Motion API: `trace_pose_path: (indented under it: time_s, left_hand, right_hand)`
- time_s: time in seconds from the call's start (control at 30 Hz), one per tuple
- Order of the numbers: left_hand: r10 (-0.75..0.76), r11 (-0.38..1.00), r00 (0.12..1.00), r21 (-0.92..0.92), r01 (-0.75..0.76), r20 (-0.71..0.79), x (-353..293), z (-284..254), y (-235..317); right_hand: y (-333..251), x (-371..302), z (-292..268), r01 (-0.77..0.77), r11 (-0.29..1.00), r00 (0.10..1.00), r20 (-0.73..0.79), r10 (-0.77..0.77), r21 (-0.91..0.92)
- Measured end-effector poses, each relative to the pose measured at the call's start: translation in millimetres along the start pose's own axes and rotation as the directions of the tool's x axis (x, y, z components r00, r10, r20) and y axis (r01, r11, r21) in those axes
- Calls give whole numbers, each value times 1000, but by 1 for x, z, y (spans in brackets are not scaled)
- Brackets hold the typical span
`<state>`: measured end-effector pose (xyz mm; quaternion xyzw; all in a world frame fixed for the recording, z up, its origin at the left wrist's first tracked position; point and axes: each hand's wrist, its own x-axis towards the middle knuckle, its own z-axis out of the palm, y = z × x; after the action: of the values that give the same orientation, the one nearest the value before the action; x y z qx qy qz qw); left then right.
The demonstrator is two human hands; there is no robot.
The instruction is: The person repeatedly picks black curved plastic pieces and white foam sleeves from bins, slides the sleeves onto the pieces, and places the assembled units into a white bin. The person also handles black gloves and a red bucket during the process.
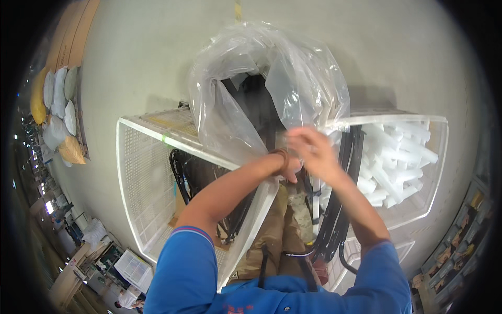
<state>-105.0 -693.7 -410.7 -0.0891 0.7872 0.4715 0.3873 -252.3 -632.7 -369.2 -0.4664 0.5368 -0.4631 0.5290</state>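
A large clear plastic bag (308,78) stands in front of me with its mouth spread wide. Dark, long pieces (256,99) show inside it. At its near rim, my left hand (289,166) is closed on a fold of the plastic, its fingers partly hidden. A band circles that wrist. My right hand (316,154) is raised just beside it, over the near side of the bag. Motion smears its fingers, so their grip cannot be made out.
A white perforated crate (144,183) on the left holds black curved parts (180,175). To the right, another white crate (436,172) holds white foam tubes (392,162), with black wrapped tubes (345,193) beside it. Filled sacks (60,110) lie at far left; shelving (455,246) stands at far right.
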Motion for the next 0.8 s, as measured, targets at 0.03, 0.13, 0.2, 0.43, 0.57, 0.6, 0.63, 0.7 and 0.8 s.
trace_pose_path:
  time_s: [0.03, 0.13, 0.2, 0.43, 0.57, 0.6, 0.63, 0.7, 0.8]
  left_hand:
    - [-12, 1000, 993, -29, 8, -114, 3, -1, -2]
    - [130, 952, 981, -259, -164, -141, 8, -23, -35]
    - [47, 838, 981, -527, -142, -188, -9, -46, -78]
    - [-484, 649, 736, -758, -59, -472, -42, -108, -188]
    - [-532, 802, 594, -585, 125, -603, 3, -116, -199]
    - [-641, 748, 506, -618, 242, -577, 8, -124, -205]
    - [-731, 679, 402, -644, 352, -551, 10, -135, -212]
    - [-763, 637, 250, -626, 449, -597, -9, -152, -235]
    - [-739, 671, 247, -653, 351, -627, -64, -160, -269]
  right_hand:
    - [0, 33, 41, 4, 985, 992, 120, -25, 171]
    - [47, 138, 89, -302, 826, 952, -99, 291, -476]
    - [95, 186, 67, -423, 602, 889, -182, 420, -677]
    - [96, 223, 14, -372, 488, 927, -296, 228, -789]
    - [15, 236, 2, -264, 569, 942, -335, -20, -778]
    - [4, 240, -4, -191, 625, 947, -309, -86, -757]
    - [-3, 243, -11, 9, 677, 950, -206, -236, -736]
    - [-2, 247, -27, 354, 884, 926, -21, -378, -304]
    - [19, 252, -35, 464, 875, 886, -78, -457, 137]
